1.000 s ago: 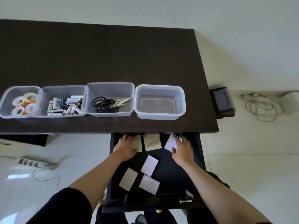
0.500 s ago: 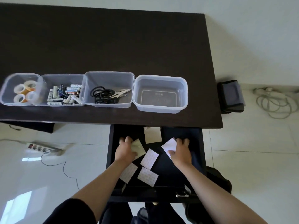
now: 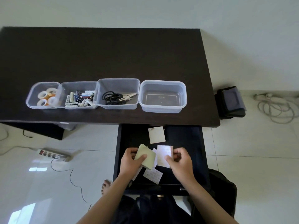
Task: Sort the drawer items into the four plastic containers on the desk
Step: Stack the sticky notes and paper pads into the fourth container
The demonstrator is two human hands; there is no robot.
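Both hands are over the open black drawer [image 3: 184,138]. My left hand [image 3: 129,162] grips a pale green pad of notes [image 3: 146,156]. My right hand [image 3: 180,160] pinches a white pad of notes [image 3: 163,155]. A beige pad [image 3: 157,135] lies at the drawer's back and a white sheet [image 3: 152,175] near its front. On the dark desk [image 3: 103,54] four clear containers stand in a row: tape rolls [image 3: 46,98] at the left, then batteries [image 3: 80,98], scissors [image 3: 115,97], and an empty container [image 3: 162,84] at the right.
A power strip [image 3: 53,155] with a trailing cable lies on the tiled floor left of the drawer. A dark pouch [image 3: 232,101] and a coiled white cable [image 3: 275,107] lie on the floor to the right. My bare foot [image 3: 106,187] shows beside the drawer.
Both hands have drawn back from the drawer's rear toward me, each lifting its pad of notes; the two pads are now close together above the loose sheets.
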